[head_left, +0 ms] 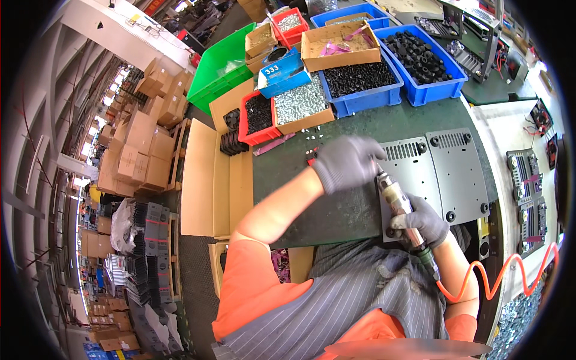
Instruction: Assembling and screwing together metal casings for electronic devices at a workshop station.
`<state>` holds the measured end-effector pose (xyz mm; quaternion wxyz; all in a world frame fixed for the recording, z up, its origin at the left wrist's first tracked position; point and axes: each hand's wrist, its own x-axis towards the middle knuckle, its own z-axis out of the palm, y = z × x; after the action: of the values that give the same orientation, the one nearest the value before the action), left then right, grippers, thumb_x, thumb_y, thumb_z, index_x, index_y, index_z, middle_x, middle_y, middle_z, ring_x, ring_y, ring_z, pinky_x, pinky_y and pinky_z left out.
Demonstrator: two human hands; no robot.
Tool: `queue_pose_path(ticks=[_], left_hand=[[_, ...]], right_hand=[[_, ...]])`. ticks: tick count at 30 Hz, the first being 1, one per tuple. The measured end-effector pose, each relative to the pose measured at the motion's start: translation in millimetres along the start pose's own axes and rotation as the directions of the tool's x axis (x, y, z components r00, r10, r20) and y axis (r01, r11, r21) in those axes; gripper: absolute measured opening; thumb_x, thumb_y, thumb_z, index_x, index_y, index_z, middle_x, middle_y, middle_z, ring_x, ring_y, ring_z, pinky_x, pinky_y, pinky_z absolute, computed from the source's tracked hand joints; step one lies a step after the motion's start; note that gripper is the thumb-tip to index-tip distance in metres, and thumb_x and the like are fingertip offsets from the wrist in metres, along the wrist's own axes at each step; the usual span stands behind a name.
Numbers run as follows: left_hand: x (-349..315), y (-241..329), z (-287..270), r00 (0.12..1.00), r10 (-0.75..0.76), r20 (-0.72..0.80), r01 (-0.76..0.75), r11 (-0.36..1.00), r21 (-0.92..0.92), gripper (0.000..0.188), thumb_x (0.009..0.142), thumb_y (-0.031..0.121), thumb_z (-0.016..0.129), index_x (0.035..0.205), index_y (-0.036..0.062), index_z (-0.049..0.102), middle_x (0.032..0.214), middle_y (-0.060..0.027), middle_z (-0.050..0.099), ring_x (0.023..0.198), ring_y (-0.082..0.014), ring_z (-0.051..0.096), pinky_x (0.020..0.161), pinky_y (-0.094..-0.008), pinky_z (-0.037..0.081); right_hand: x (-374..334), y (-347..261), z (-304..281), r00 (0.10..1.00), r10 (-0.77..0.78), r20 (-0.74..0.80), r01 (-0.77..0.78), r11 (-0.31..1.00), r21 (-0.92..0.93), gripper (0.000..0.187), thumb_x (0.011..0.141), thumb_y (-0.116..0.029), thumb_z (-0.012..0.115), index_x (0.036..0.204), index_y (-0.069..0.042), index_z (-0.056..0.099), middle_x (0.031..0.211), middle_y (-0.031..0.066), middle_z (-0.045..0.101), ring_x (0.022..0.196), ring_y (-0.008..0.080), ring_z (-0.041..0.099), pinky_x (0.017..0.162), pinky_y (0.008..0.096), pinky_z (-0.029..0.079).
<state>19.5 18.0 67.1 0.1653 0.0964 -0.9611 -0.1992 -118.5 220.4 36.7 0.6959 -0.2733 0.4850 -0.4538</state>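
— Grey metal plate (399, 157) lay flat on the worktop (336, 210); where were the hands?
— Right hand (423, 221) gripped the air screwdriver (397, 201); left hand (345, 162), fingers curled, steadied its tip. Keeping it upright probably mattered most.

Two gloved hands, left hand (347, 162) and right hand (422, 221). One pneumatic screwdriver (399, 204), one orange coiled air hose (504, 276). Two grey metal plates (456, 168) on the tabletop (336, 216). Three blue bins (429, 90), two red bins (255, 137), one green bin (219, 75). One cardboard tray of silver screws (300, 105).
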Motion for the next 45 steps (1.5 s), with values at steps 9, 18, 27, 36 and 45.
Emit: queue_pose_path(ticks=[9,18,27,36,45], left_hand=[[44,-189,-77,0.759,-0.651,-0.015,0.341,0.418,-0.842,0.042,0.087,0.027,0.061,0.120,0.0039,0.052,0.095,-0.0050,0.057,0.082,-0.0123,0.053,0.078,-0.0296,0.046],[19,-189,-78,0.704,-0.707,-0.063,0.202,0.285,-0.937,0.047,0.087,0.002,0.048,0.133,-0.0010,0.037,0.132,-0.0200,0.041,0.120,-0.0332,0.045,0.099,-0.0455,0.043],[-9,-223,-117,0.698,-0.528,-0.484,0.530,0.835,-0.147,0.032,0.086,0.027,0.063,0.111,0.0063,0.063,0.104,-0.0107,0.066,0.094,-0.0185,0.062,0.083,-0.0298,0.048],[-77,-260,-93,0.556,-0.828,-0.075,0.816,0.527,0.239,0.045,0.083,0.037,0.061,0.120,0.0100,0.058,0.119,-0.0160,0.059,0.111,-0.0303,0.055,0.094,-0.0370,0.043],[-80,-245,-72,0.488,-0.702,-0.519,0.829,0.559,0.022,0.023,0.087,0.017,0.059,0.106,0.0086,0.067,0.096,-0.0122,0.068,0.081,-0.0199,0.065,0.072,-0.0299,0.049]], right_hand=[[7,10,0,0.968,-0.239,-0.082,0.210,0.942,-0.263,0.064,0.061,-0.017,0.072,0.118,0.003,0.050,0.087,0.0043,0.054,0.078,0.0139,0.052,0.072,0.0277,0.046],[5,3,-4,0.972,-0.214,-0.097,0.207,0.975,-0.079,0.061,0.062,-0.015,0.069,0.116,0.004,0.050,0.086,0.0023,0.052,0.074,0.0119,0.050,0.067,0.0251,0.044],[8,6,-11,0.978,-0.177,-0.109,0.176,0.984,-0.019,0.055,0.061,-0.020,0.070,0.108,0.002,0.052,0.085,0.0024,0.050,0.073,0.0114,0.050,0.065,0.0241,0.044],[7,4,-10,0.979,-0.164,-0.119,0.159,0.986,-0.051,0.062,0.060,-0.021,0.071,0.113,0.003,0.051,0.085,0.0012,0.050,0.075,0.0108,0.048,0.068,0.0243,0.042],[9,7,-10,0.973,-0.205,-0.110,0.192,0.974,-0.116,0.061,0.060,-0.017,0.070,0.114,0.002,0.052,0.086,0.0009,0.050,0.076,0.0114,0.048,0.069,0.0241,0.042]])
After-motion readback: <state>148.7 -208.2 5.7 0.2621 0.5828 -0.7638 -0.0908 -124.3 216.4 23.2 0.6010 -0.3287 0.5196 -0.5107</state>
